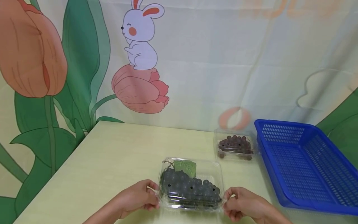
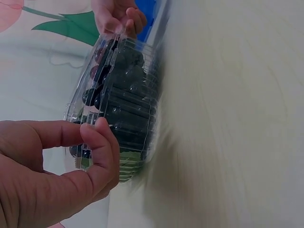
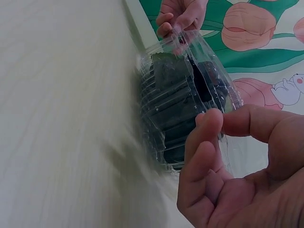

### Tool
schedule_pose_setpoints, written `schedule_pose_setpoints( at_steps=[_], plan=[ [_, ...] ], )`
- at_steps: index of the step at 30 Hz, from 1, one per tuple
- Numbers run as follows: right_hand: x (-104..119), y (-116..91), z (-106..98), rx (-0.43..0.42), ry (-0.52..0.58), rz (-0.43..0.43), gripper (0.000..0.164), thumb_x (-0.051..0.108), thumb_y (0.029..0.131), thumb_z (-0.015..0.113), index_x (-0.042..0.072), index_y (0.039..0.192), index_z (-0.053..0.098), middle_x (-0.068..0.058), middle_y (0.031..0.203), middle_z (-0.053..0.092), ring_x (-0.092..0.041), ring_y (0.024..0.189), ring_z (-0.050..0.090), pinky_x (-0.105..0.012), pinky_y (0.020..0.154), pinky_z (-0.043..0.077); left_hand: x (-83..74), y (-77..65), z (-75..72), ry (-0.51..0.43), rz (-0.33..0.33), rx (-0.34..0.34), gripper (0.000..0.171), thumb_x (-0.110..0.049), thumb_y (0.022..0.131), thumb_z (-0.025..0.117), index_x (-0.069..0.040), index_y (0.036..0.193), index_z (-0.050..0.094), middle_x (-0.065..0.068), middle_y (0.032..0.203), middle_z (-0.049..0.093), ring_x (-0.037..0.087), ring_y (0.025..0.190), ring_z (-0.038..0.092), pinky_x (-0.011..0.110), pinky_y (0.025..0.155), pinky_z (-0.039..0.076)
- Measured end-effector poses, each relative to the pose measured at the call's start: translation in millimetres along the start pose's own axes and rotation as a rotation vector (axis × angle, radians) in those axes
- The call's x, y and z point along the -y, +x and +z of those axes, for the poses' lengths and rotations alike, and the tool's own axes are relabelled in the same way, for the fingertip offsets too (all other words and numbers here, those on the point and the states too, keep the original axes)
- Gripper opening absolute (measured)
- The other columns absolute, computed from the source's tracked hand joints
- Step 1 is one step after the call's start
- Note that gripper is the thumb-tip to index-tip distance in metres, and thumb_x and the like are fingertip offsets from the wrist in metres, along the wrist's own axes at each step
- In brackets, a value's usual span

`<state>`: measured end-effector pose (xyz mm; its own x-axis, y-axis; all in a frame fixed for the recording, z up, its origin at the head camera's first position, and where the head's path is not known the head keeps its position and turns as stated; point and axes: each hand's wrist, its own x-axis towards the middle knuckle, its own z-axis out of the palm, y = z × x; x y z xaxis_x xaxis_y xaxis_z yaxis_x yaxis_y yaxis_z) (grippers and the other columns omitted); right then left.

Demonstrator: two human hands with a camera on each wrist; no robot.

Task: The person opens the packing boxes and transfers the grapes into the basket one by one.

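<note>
A clear plastic clamshell box (image 1: 208,169) with a bunch of dark grapes (image 1: 181,185) and a green leaf (image 1: 185,168) inside is at the front of the table, its lid down. My left hand (image 1: 139,197) pinches the box's left front corner between thumb and fingers. At the right front corner my right hand (image 1: 244,203) pinches the rim the same way. Both wrist views show thumb and forefinger on the rim, in the left wrist view (image 2: 61,166) and the right wrist view. A shadow lies on the table beneath the box.
Farther back, a second clear box (image 1: 219,135) holds reddish grapes (image 1: 235,144). To its right stands a blue plastic basket (image 1: 288,203) with slotted walls. The pale table (image 1: 123,149) ends at a printed cloth (image 1: 193,77) with a rabbit and tulips.
</note>
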<state>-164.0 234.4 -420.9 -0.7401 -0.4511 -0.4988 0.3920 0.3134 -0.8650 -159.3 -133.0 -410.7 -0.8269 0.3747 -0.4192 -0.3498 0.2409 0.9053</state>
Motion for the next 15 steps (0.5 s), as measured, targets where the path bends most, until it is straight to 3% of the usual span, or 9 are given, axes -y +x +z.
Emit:
schedule_pose_setpoints(
  at_steps=[7,15],
  plan=[
    [-3.4,-4.7,2.1,0.01,-0.062,0.014,0.012,0.009,0.089,0.064,0.007,0.096,0.054,-0.006,0.077,0.066,-0.013,0.063,0.054,-0.025,0.06,0.047,2.4,-6.3,3.0,0.03,0.019,-0.004,0.038,0.006,0.091,0.064,0.012,0.123,0.045,0.017,0.088,0.064,0.022,0.075,0.064,0.032,0.072,0.055],
    [-7.7,-8.0,2.3,0.013,-0.074,0.029,0.013,0.01,0.088,0.064,0.006,0.098,0.056,-0.001,0.073,0.055,-0.012,0.062,0.044,-0.026,0.059,0.04,0.6,-7.6,7.3,0.064,-0.058,-0.041,0.035,0.006,0.093,0.065,0.008,0.123,0.046,0.016,0.087,0.063,0.022,0.073,0.063,0.033,0.071,0.055]
  ],
)
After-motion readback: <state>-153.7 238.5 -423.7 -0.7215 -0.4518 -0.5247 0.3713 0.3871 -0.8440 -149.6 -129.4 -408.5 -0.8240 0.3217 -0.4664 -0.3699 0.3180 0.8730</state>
